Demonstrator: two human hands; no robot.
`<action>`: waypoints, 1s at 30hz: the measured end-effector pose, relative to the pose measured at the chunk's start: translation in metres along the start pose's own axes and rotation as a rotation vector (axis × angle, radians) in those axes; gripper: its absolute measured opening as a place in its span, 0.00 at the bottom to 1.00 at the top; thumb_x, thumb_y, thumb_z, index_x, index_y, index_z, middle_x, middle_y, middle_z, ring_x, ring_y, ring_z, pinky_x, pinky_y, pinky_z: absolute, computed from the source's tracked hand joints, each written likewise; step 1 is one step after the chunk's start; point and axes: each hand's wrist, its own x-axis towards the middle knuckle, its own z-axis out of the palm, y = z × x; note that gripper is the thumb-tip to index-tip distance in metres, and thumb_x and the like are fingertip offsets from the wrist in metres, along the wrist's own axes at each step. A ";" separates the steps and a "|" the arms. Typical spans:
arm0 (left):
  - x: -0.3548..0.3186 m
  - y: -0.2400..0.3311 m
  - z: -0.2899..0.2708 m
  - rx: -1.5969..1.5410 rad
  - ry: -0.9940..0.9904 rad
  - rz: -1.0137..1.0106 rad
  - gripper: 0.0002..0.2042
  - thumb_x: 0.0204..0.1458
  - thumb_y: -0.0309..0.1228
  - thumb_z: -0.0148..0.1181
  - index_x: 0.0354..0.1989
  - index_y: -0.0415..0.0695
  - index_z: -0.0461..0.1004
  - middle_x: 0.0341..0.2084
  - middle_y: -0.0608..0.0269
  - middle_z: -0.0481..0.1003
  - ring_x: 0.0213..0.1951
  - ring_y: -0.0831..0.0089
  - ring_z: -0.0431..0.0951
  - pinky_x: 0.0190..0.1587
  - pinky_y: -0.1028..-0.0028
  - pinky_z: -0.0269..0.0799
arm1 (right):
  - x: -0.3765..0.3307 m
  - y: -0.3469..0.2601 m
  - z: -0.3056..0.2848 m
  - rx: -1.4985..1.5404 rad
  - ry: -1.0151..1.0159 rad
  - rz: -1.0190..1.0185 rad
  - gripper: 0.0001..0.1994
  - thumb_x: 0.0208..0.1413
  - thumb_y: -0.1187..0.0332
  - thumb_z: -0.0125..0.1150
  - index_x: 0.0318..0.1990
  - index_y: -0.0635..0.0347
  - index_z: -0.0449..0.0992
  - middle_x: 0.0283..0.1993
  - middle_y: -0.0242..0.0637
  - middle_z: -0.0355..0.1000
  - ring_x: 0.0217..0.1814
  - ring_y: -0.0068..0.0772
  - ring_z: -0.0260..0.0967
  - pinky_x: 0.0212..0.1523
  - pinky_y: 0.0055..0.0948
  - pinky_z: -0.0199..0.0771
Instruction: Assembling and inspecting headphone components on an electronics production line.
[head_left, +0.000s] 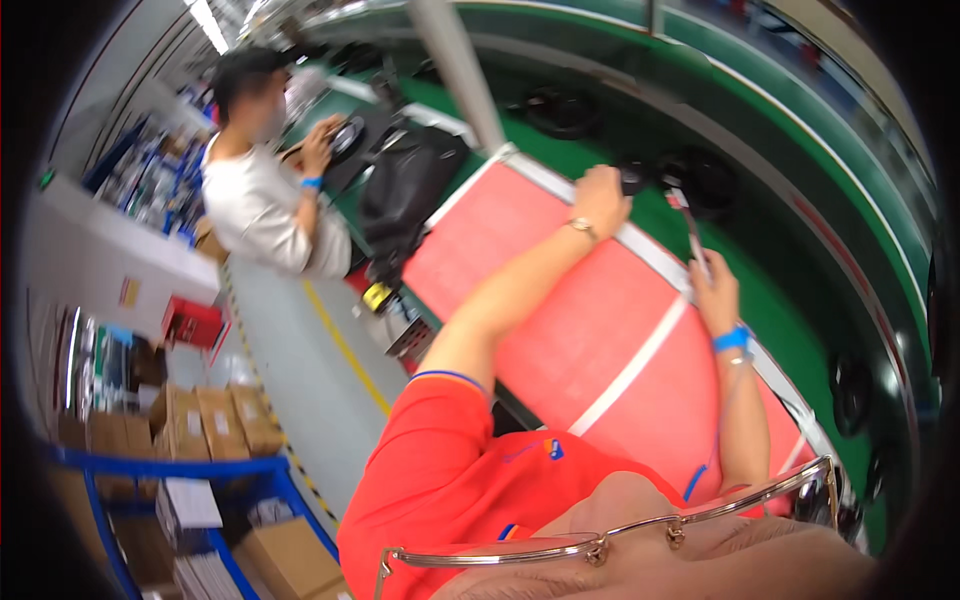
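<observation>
My left hand (600, 203) reaches across the red work mat to its far edge, fingers curled at a small black rounded part (633, 177). To its right, my right hand (714, 292) grips a slim, pale handheld tool (690, 226) that points away from me. The tool's red-and-white end is beside a black round part (706, 184) on the green belt. Blur hides the exact kind of tool and whether its end touches that part. A blue wrist strap (731, 338) with a thin cord is on my right wrist.
The red mat (560, 320) has white strips across it. Further black round parts (562, 110) lie along the green belt (640, 130). At the left, a co-worker (268, 190) handles a dark round part near a black bag-like item (412, 180). Cartons (215, 420) and a blue rack (180, 464) stand lower left.
</observation>
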 end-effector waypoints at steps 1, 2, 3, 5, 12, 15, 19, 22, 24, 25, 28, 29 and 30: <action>-0.003 -0.002 0.003 0.081 0.041 0.044 0.21 0.43 0.36 0.63 0.41 0.37 0.64 0.39 0.48 0.67 0.43 0.52 0.69 0.43 0.57 0.67 | -0.001 -0.001 0.001 0.049 0.005 0.000 0.13 0.57 0.66 0.56 0.45 0.64 0.72 0.31 0.45 0.75 0.31 0.35 0.76 0.34 0.31 0.73; -0.001 0.002 0.010 0.108 0.038 0.078 0.23 0.44 0.38 0.63 0.43 0.36 0.64 0.41 0.49 0.67 0.46 0.53 0.67 0.46 0.58 0.66 | -0.005 -0.002 -0.005 0.038 0.018 0.021 0.13 0.56 0.67 0.56 0.45 0.65 0.72 0.31 0.45 0.75 0.31 0.35 0.76 0.33 0.31 0.73; 0.002 0.008 0.018 0.075 -0.006 0.088 0.23 0.46 0.40 0.61 0.45 0.38 0.63 0.46 0.50 0.66 0.50 0.54 0.65 0.52 0.56 0.61 | -0.007 0.000 -0.012 0.031 0.029 0.042 0.12 0.56 0.67 0.56 0.45 0.65 0.71 0.30 0.46 0.75 0.30 0.35 0.76 0.33 0.31 0.73; 0.004 0.005 0.032 0.149 0.001 0.158 0.26 0.48 0.43 0.59 0.49 0.38 0.63 0.50 0.51 0.66 0.53 0.55 0.64 0.55 0.51 0.57 | -0.008 0.003 -0.012 0.037 0.072 0.049 0.12 0.56 0.67 0.56 0.44 0.65 0.71 0.29 0.46 0.75 0.31 0.39 0.76 0.32 0.32 0.73; 0.026 0.018 0.049 0.073 -0.089 0.036 0.34 0.44 0.45 0.64 0.55 0.38 0.60 0.49 0.48 0.65 0.54 0.54 0.63 0.57 0.52 0.56 | 0.006 0.021 -0.007 0.103 0.338 0.113 0.13 0.60 0.61 0.50 0.41 0.64 0.65 0.28 0.45 0.71 0.28 0.43 0.70 0.31 0.37 0.68; 0.037 0.044 0.042 0.023 -0.128 -0.041 0.34 0.42 0.42 0.65 0.56 0.37 0.60 0.47 0.48 0.66 0.54 0.54 0.62 0.56 0.56 0.59 | 0.009 0.040 -0.006 0.250 0.397 0.179 0.10 0.62 0.63 0.50 0.38 0.62 0.66 0.23 0.31 0.64 0.19 0.20 0.58 0.19 0.23 0.58; 0.047 0.056 0.034 -0.083 -0.096 -0.076 0.26 0.47 0.37 0.57 0.54 0.36 0.64 0.47 0.42 0.68 0.47 0.49 0.71 0.49 0.59 0.69 | 0.012 0.042 -0.012 0.371 0.392 0.217 0.08 0.61 0.65 0.51 0.38 0.60 0.67 0.22 0.29 0.62 0.17 0.16 0.55 0.16 0.21 0.52; 0.058 0.054 0.041 -0.111 -0.175 -0.108 0.20 0.49 0.35 0.54 0.49 0.37 0.68 0.45 0.42 0.70 0.42 0.47 0.74 0.46 0.58 0.72 | 0.015 0.042 -0.021 0.376 0.370 0.314 0.07 0.60 0.66 0.53 0.39 0.60 0.70 0.24 0.31 0.65 0.22 0.19 0.60 0.21 0.21 0.59; 0.057 0.048 0.053 -0.139 -0.213 -0.118 0.19 0.50 0.38 0.57 0.45 0.37 0.70 0.43 0.43 0.71 0.42 0.46 0.74 0.46 0.58 0.72 | 0.018 0.042 -0.019 0.273 0.428 0.178 0.07 0.59 0.67 0.54 0.39 0.61 0.72 0.26 0.32 0.66 0.26 0.20 0.62 0.26 0.21 0.62; 0.053 0.050 0.055 -0.143 -0.218 -0.116 0.19 0.50 0.38 0.57 0.45 0.37 0.70 0.43 0.43 0.71 0.42 0.46 0.74 0.46 0.58 0.72 | 0.018 0.039 -0.018 0.169 0.480 0.043 0.07 0.58 0.68 0.55 0.40 0.61 0.73 0.29 0.33 0.68 0.29 0.22 0.65 0.30 0.21 0.65; 0.039 0.050 0.055 -0.303 -0.105 -0.074 0.19 0.43 0.37 0.67 0.40 0.37 0.73 0.40 0.45 0.73 0.44 0.48 0.73 0.48 0.60 0.70 | 0.013 0.029 -0.021 0.115 0.397 -0.005 0.09 0.54 0.73 0.58 0.43 0.61 0.75 0.38 0.34 0.69 0.35 0.23 0.66 0.36 0.22 0.66; 0.036 0.050 0.048 -0.373 -0.104 -0.090 0.19 0.43 0.37 0.68 0.39 0.37 0.73 0.37 0.45 0.74 0.43 0.50 0.75 0.47 0.62 0.71 | 0.018 0.029 -0.019 0.039 0.376 -0.129 0.11 0.52 0.74 0.58 0.44 0.61 0.76 0.40 0.34 0.69 0.34 0.23 0.66 0.33 0.22 0.67; 0.030 0.050 0.047 -0.486 -0.065 -0.136 0.19 0.41 0.36 0.68 0.38 0.37 0.73 0.35 0.46 0.76 0.40 0.54 0.77 0.45 0.64 0.73 | 0.022 0.037 -0.017 0.078 0.322 -0.099 0.14 0.49 0.74 0.59 0.46 0.60 0.74 0.42 0.39 0.70 0.36 0.34 0.72 0.36 0.30 0.71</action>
